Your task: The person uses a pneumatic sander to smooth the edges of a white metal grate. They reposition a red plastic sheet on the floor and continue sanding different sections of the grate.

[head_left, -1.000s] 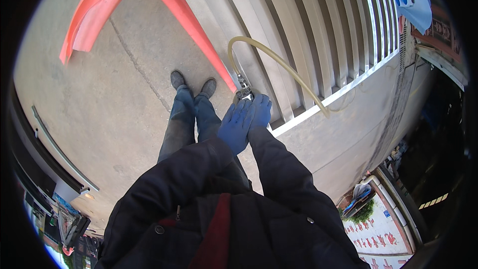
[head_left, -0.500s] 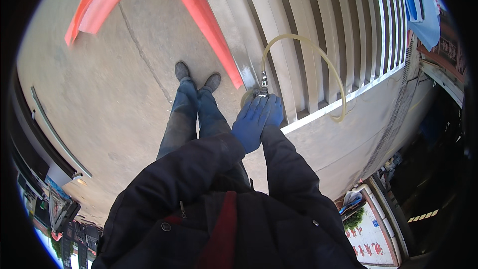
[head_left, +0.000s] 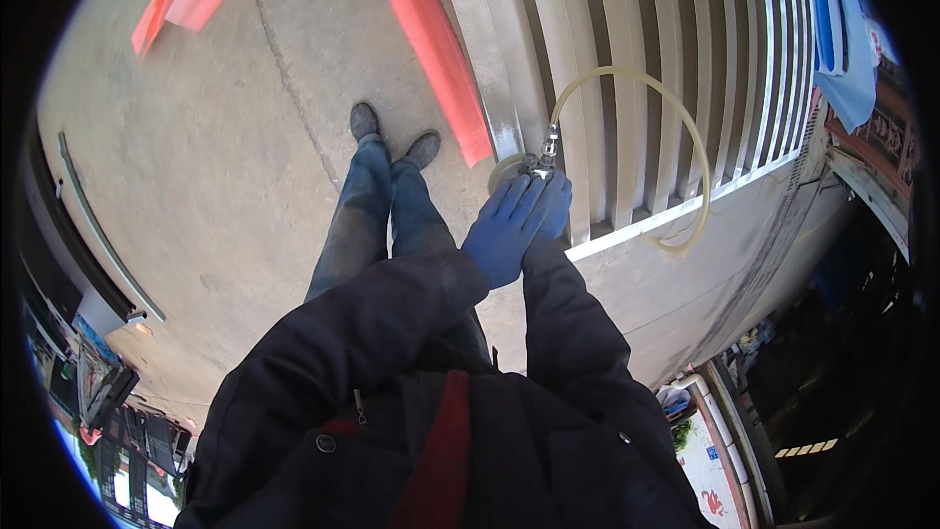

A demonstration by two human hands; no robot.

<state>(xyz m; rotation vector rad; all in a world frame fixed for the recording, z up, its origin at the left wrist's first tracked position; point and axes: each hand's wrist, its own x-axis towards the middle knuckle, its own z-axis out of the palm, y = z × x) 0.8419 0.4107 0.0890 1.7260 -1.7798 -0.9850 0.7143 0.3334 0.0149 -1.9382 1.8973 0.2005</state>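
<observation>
A small air-powered disc sander (head_left: 534, 166) rests at the near left corner of a slatted metal panel (head_left: 487, 49). Its round disc shows at the tool's left side. My blue-gloved left hand (head_left: 502, 238) lies over the tool with its fingers pressed together, pointing forward. Close against it on the right, my gloved right hand (head_left: 556, 216) is wrapped round the tool's body, its fingers partly hidden by the left. A clear yellowish hose (head_left: 682, 103) runs from a metal coupling (head_left: 550, 142) on the tool, loops over the slats and drops past the panel's near edge.
A long pink-red strip (head_left: 431, 39) lies curved along the panel's left side. My feet (head_left: 364, 120) stand on the concrete floor (head_left: 225, 157), left of the panel. Blue sheeting (head_left: 844, 69) hangs beyond the far right, and a metal bar (head_left: 103, 230) lies at the left.
My view has shifted, so the panel and strip sit farther right. Both hands and the sander have moved slightly forward and right; more of the disc shows. The grip stays the same.
</observation>
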